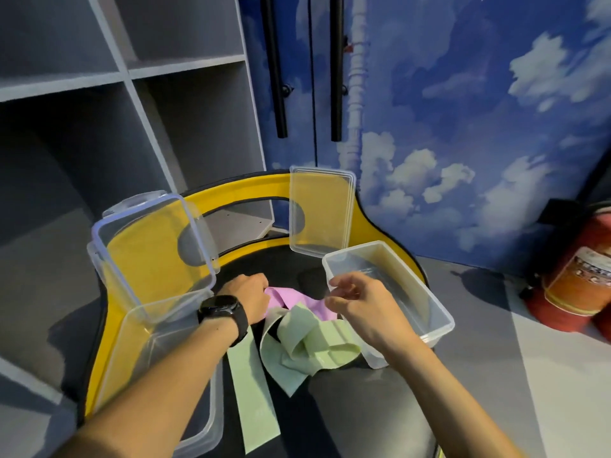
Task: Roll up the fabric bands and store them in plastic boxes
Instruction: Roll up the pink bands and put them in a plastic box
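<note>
two clear plastic boxes flank the work spot — the left clear plastic box and the right clear plastic box — each with its transparent lid propped upright behind, likely so both stay open for loading. between them, on the black seat with a yellow rim, lie a tangled pale green fabric band and a pink fabric band, neither rolled yet. the left hand, a black watch at its wrist, grasps the pink band's end — probably to free it. the right hand hovers with loosely curled fingers, holding nothing visible.
</note>
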